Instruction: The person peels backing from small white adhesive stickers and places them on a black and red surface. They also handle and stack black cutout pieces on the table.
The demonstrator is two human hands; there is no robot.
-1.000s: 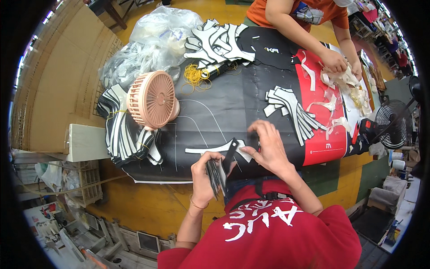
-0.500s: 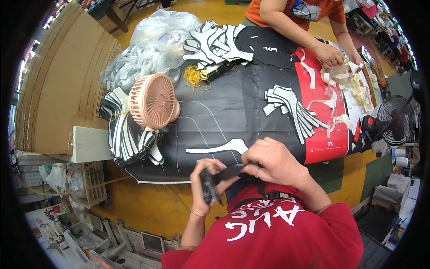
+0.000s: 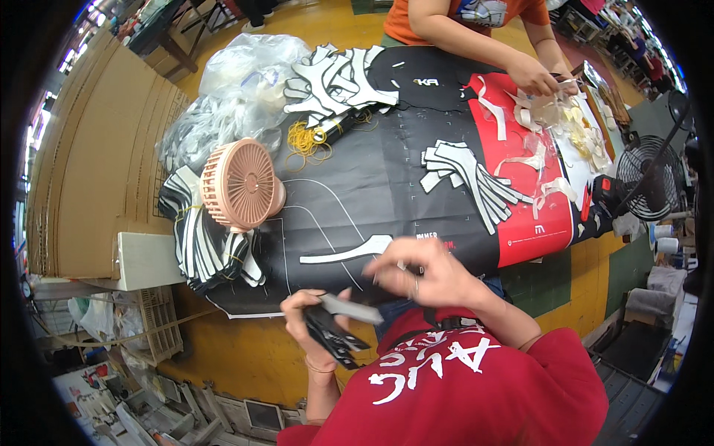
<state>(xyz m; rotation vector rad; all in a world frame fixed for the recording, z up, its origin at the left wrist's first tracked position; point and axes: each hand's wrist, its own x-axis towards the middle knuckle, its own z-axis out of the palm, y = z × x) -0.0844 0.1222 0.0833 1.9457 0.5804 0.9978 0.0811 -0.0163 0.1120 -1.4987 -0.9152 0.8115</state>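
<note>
In my left hand (image 3: 303, 320) is a small stack of dark fabric pieces (image 3: 331, 334), with a curved light-grey piece (image 3: 353, 308) on top reaching toward the right. My right hand (image 3: 439, 275), a ring on one finger, hovers at the table's near edge. Its fingers are bent and apart, somewhat blurred, and I see nothing held in them. Just past its fingertips a single white piece with a dark edge (image 3: 342, 253) lies on the black sheet (image 3: 338, 201). A fanned pile of similar white pieces (image 3: 472, 178) rests farther right.
A pink fan (image 3: 242, 184) stands left beside bundled strips (image 3: 197, 245). Behind are clear plastic bags (image 3: 245, 74), yellow rubber bands (image 3: 306, 143) and a heap of cut pieces (image 3: 338, 82). Across the table, a person in orange (image 3: 476, 30) handles pale scraps (image 3: 543, 111). A black fan (image 3: 645, 175) stands right.
My right hand has come away from the pieces in my left hand and lifted slightly, its fingers loosening. My left hand has shifted left, and the light-grey piece now shows on its stack.
</note>
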